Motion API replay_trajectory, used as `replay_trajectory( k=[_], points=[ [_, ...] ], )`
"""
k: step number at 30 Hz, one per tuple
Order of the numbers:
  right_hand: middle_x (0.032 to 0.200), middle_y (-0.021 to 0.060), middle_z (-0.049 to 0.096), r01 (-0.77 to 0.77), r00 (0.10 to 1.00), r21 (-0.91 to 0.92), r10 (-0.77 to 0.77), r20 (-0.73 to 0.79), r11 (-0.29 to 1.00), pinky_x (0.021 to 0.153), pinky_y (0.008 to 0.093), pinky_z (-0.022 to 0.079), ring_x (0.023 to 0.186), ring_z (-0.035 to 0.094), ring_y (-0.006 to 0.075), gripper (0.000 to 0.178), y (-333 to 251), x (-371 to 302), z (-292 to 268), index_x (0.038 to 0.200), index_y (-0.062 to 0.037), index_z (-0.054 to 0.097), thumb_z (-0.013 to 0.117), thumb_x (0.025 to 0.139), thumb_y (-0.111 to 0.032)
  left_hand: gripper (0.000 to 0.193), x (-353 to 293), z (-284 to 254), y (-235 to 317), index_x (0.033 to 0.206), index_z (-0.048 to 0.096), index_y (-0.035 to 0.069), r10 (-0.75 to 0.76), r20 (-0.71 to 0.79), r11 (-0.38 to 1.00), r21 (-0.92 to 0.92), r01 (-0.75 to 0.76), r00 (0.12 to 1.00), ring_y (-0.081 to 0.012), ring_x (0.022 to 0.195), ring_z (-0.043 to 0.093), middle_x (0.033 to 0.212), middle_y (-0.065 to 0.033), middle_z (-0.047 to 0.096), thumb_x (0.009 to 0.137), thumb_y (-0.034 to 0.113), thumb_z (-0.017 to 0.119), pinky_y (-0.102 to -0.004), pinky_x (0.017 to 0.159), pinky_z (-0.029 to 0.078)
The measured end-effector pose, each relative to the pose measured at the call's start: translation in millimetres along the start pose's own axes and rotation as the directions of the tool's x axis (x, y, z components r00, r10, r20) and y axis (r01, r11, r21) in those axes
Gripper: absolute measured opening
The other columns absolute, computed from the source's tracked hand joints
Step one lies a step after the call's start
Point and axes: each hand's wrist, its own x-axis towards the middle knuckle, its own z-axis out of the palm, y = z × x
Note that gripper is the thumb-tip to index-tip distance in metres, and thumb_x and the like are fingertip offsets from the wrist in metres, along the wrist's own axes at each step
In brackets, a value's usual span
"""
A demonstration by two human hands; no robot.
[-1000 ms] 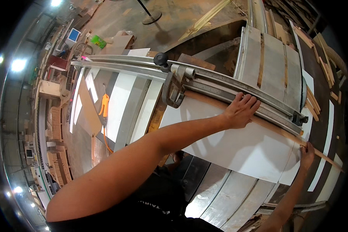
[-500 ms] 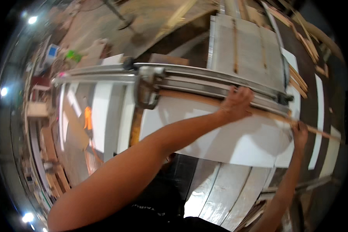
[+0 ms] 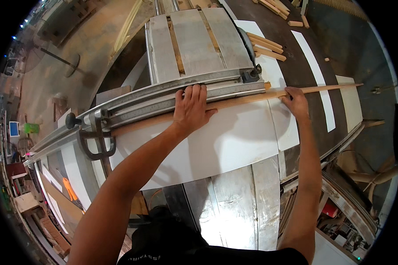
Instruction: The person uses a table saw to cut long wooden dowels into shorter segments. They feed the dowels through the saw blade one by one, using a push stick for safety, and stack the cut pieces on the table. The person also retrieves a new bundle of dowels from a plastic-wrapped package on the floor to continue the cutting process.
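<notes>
Head view swings right. White panel [image 3: 247,137] lies on near side of metal rail [image 3: 141,108]; wooden strip [image 3: 241,102] stays along rail, seemingly still aligned. Your left hand [image 3: 191,108] spreads over rail; your right hand [image 3: 297,102] pinches strip beyond rail's end.

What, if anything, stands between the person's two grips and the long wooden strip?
Nothing visible. The right grip closes on the wooden strip; the left grip reaches over onto the metal rail, its thumb at the strip's near edge.
</notes>
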Motion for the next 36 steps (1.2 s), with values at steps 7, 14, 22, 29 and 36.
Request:
replay_trajectory(
  k=[7, 14, 22, 29, 36],
  points=[
    [0.127, 0.0130, 0.066, 0.048, 0.999, -0.150, -0.051, -0.014, 0.988, 0.102, 0.0401, 0.050, 0.120, 0.061, 0.0297, 0.047, 60.7, 4.5, -18.2, 0.123, -0.0046, 0.068, 0.079, 0.083, -0.028, 0.088, 0.4, 2.1, -0.6, 0.132, 0.053, -0.002, 0.036, -0.044, 0.999, 0.017, -0.035, 0.998, -0.0289, 0.114, 0.050, 0.124, -0.0135, 0.053, 0.072, 0.056, 0.081, -0.0471, 0.097, 0.036],
    [0.126, 0.0146, 0.066, 0.074, 0.997, -0.133, -0.074, 0.006, 0.988, 0.099, 0.0415, 0.052, 0.117, 0.062, 0.0315, 0.044, 54.0, 14.0, -15.8, 0.120, -0.0026, 0.069, 0.079, 0.082, -0.023, 0.088, 0.3, -2.3, -0.6, 0.132, 0.052, -0.003, 0.004, -0.017, 1.000, 0.016, -0.004, 1.000, -0.0294, 0.114, 0.050, 0.124, -0.0141, 0.053, 0.071, 0.055, 0.081, -0.0471, 0.097, 0.035],
    [0.125, 0.0162, 0.066, 0.077, 0.997, -0.133, -0.079, -0.012, 0.988, 0.098, 0.0425, 0.052, 0.116, 0.062, 0.0341, 0.043, 51.0, 16.9, -15.8, 0.120, -0.0004, 0.068, 0.079, 0.083, -0.019, 0.086, 1.4, -2.0, -2.0, 0.132, 0.052, -0.002, 0.017, -0.026, 0.999, 0.049, -0.016, 1.000, -0.0272, 0.112, 0.047, 0.122, -0.0124, 0.049, 0.075, 0.057, 0.077, -0.0478, 0.097, 0.034],
    [0.128, 0.0157, 0.065, 0.086, 0.996, -0.134, -0.090, -0.024, 0.987, 0.104, 0.0444, 0.048, 0.123, 0.057, 0.0348, 0.043, 54.2, 14.9, -13.7, 0.121, -0.0004, 0.067, 0.077, 0.084, -0.021, 0.089, 2.3, -3.4, -0.2, 0.132, 0.050, -0.001, 0.001, -0.027, 0.999, 0.034, 0.000, 1.000, -0.0299, 0.116, 0.050, 0.125, -0.0136, 0.053, 0.069, 0.053, 0.084, -0.0483, 0.098, 0.035],
    [0.128, 0.0153, 0.065, 0.087, 0.996, -0.134, -0.089, -0.011, 0.987, 0.105, 0.0451, 0.047, 0.124, 0.056, 0.0352, 0.043, 60.1, 15.0, -12.2, 0.122, -0.0014, 0.067, 0.077, 0.085, -0.021, 0.089, 2.8, -5.8, 1.2, 0.130, 0.050, -0.002, 0.013, -0.023, 0.999, 0.039, -0.012, 1.000, -0.0309, 0.114, 0.050, 0.123, -0.0146, 0.053, 0.068, 0.053, 0.084, -0.0476, 0.096, 0.035]
  ],
)
